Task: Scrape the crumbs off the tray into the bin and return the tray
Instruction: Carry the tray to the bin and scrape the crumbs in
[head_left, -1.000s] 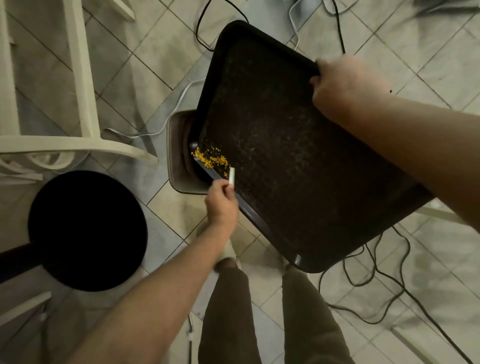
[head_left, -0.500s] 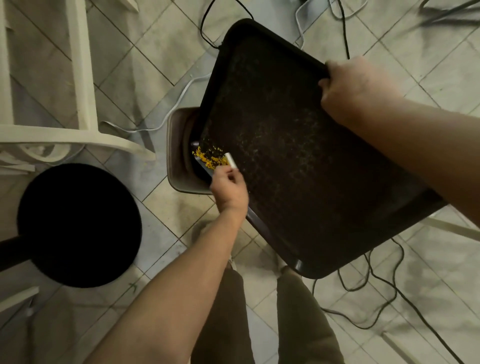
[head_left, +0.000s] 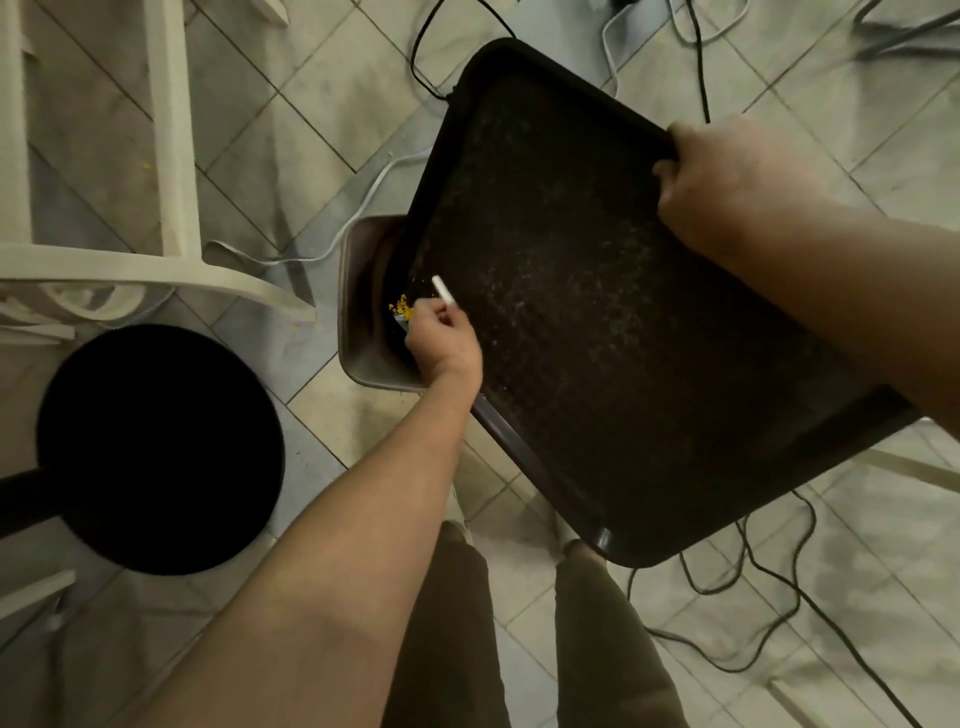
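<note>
Over a tiled floor strewn with cables, the right hand (head_left: 727, 176) is gripping the tilted tray (head_left: 597, 312) above the bin (head_left: 353, 322) while the left hand (head_left: 441, 343), pinching a white scraper (head_left: 443, 289), is nudging the last crumbs (head_left: 401, 305) off; returning it is pending.

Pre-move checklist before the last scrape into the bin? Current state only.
1. Dark rectangular plastic tray tilted with its low corner over the grey bin: ok.
2. Right hand grip on the tray's upper rim: ok.
3. Left hand holding the white-handled scraper: ok.
4. Yellow crumbs at the tray's low edge above the bin opening: ok.
5. Tray fully clean: cannot tell; pale specks remain.
6. Floor free of spills: not ok; yellow bits lie near the white chair.
</note>
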